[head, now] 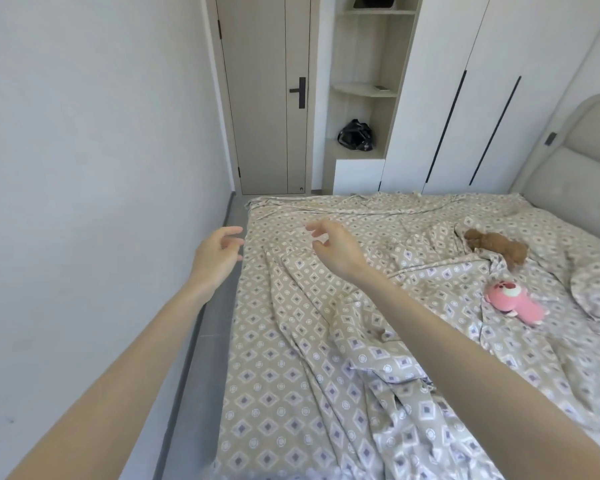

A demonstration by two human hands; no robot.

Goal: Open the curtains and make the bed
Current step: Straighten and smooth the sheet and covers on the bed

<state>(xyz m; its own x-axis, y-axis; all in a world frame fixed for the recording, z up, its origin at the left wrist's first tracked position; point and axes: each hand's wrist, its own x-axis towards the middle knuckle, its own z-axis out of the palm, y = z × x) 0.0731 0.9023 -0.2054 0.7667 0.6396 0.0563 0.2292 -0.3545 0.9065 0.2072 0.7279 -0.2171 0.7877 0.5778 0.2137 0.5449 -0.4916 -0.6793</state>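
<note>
Where quilt point(326, 341) bunches: pink toy point(513, 301), brown dog point(496, 245).

Two plush toys point(499, 268) lie on the bed point(291, 341), wardrobe point(465, 98) behind.

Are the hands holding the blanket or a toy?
Neither. Both the left hand and right hand hover with loose, empty fingers above the blanket. The pink toy lies untouched.

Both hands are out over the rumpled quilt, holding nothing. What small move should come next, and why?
Probably lower both hands, left and right, to grip the quilt near the far corner and pull it flat: they hover open just above it, and it lies in ridges.
</note>
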